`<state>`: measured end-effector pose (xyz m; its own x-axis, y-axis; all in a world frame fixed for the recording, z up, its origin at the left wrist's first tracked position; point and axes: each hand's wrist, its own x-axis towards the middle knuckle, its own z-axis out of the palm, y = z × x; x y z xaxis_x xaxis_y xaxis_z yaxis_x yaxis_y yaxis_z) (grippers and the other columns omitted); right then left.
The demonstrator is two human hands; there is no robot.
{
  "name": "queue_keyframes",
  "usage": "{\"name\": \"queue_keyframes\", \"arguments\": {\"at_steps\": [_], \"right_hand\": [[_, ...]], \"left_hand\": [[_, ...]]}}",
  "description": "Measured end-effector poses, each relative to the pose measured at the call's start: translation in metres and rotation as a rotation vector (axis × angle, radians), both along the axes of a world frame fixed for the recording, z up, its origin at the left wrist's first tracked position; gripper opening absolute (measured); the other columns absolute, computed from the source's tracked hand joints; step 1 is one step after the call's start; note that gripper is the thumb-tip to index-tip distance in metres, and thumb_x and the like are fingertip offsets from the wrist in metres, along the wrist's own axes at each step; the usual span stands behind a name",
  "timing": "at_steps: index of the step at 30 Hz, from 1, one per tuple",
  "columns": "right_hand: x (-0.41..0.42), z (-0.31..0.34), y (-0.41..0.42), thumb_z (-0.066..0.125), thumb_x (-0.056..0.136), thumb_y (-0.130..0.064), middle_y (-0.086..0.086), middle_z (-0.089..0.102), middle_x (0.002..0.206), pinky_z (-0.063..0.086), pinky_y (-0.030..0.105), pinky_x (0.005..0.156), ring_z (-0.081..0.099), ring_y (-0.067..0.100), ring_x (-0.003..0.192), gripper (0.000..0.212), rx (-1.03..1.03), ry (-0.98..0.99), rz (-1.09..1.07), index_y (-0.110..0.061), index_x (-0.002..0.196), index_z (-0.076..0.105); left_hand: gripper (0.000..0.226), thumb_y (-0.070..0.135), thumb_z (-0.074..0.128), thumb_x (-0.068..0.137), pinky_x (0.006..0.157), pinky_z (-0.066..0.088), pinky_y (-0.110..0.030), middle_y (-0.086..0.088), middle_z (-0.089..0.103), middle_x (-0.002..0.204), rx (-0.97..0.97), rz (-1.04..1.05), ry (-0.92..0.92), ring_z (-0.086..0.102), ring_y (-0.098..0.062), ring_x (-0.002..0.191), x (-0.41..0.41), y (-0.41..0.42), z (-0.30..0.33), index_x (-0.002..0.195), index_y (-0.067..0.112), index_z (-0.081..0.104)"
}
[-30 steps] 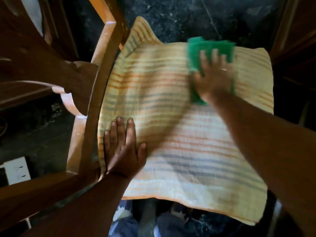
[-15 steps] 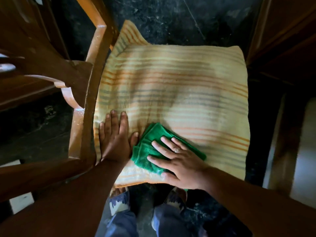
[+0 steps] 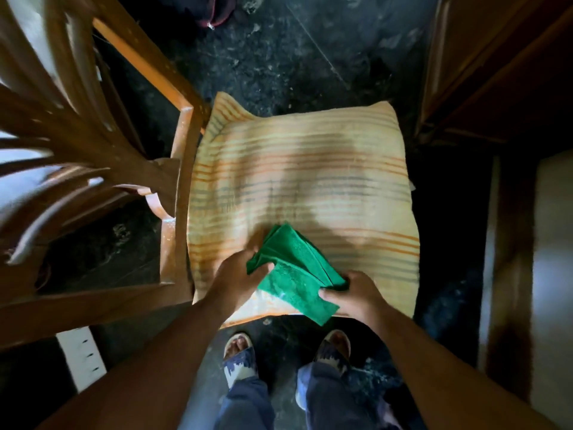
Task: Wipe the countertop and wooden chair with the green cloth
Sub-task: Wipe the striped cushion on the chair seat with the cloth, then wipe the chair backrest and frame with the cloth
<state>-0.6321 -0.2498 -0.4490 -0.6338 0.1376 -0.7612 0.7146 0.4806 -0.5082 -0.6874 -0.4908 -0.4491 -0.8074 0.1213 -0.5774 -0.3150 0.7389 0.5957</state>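
Green cloth [image 3: 291,268] held by both hands above striped cushion [image 3: 310,181].

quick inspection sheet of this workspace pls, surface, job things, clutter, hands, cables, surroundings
surface: striped yellow and orange seat cushion covers the chair seat; nothing lies on it but the cloth held over its near edge
job's things: folded green cloth, held between both hands; brown wooden chair, its back and arm frame to the left; no countertop seen
clutter: small pale scraps on the dark speckled floor
grippers: left hand grips the cloth's left end; right hand grips its right end
cables: nothing seen
surroundings: dark wooden furniture at right; white socket plate at lower left; the person's sandalled feet below
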Motion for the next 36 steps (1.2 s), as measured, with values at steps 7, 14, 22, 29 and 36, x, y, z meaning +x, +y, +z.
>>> {"name": "queue_keyframes", "arguments": {"at_steps": [7, 14, 22, 29, 36], "right_hand": [[0.013, 0.127, 0.025, 0.069, 0.090, -0.014, 0.005, 0.074, 0.117, 0.056, 0.059, 0.086, 0.071, 0.029, 0.106, 0.027, -0.604, 0.073, -0.583, -0.024, 0.115, 0.069], [0.011, 0.255, -0.002, 0.063, 0.091, -0.008, 0.003, 0.075, 0.114, 0.061, 0.048, 0.075, 0.073, 0.023, 0.100, 0.027, -0.739, 0.169, -0.511, -0.026, 0.109, 0.072], [-0.041, 0.341, -0.130, 0.059, 0.090, 0.006, 0.003, 0.078, 0.101, 0.061, 0.042, 0.073, 0.074, 0.022, 0.093, 0.034, -0.810, 0.293, -0.322, -0.021, 0.104, 0.073], [-0.084, 0.363, -0.278, 0.066, 0.091, -0.031, -0.020, 0.065, 0.096, 0.057, 0.023, 0.074, 0.067, 0.005, 0.091, 0.019, -0.317, 0.502, -0.243, -0.042, 0.103, 0.056], [-0.087, 0.373, -0.372, 0.058, 0.086, -0.048, 0.001, 0.060, 0.126, 0.052, 0.041, 0.098, 0.062, 0.017, 0.113, 0.060, -0.042, 0.542, 0.046, -0.021, 0.136, 0.040]], "left_hand": [[0.005, 0.021, 0.069, 0.091, 0.055, 0.061, -0.035, -0.003, 0.070, 0.096, 0.463, 0.438, -0.091, 0.071, -0.014, 0.086, 0.025, 0.008, 0.159, 0.095, 0.023, 0.071], [0.011, 0.020, 0.066, 0.093, 0.084, 0.060, -0.041, 0.000, 0.079, 0.094, 0.452, 0.598, 0.001, 0.075, -0.014, 0.089, 0.049, -0.006, 0.322, 0.090, 0.021, 0.075], [0.009, 0.011, 0.062, 0.093, 0.059, 0.060, -0.033, -0.010, 0.076, 0.096, 0.414, 0.749, 0.086, 0.075, -0.017, 0.073, 0.009, -0.136, 0.419, 0.089, 0.012, 0.070], [0.014, 0.024, 0.059, 0.097, 0.055, 0.058, -0.030, -0.014, 0.075, 0.105, 0.284, 0.553, -0.008, 0.072, -0.021, 0.089, -0.036, -0.280, 0.425, 0.097, 0.015, 0.070], [0.061, 0.048, 0.054, 0.095, 0.104, 0.040, -0.035, -0.009, 0.053, 0.146, -0.066, 0.005, 0.394, 0.050, -0.025, 0.134, -0.152, -0.276, 0.406, 0.145, 0.015, 0.044]]}}
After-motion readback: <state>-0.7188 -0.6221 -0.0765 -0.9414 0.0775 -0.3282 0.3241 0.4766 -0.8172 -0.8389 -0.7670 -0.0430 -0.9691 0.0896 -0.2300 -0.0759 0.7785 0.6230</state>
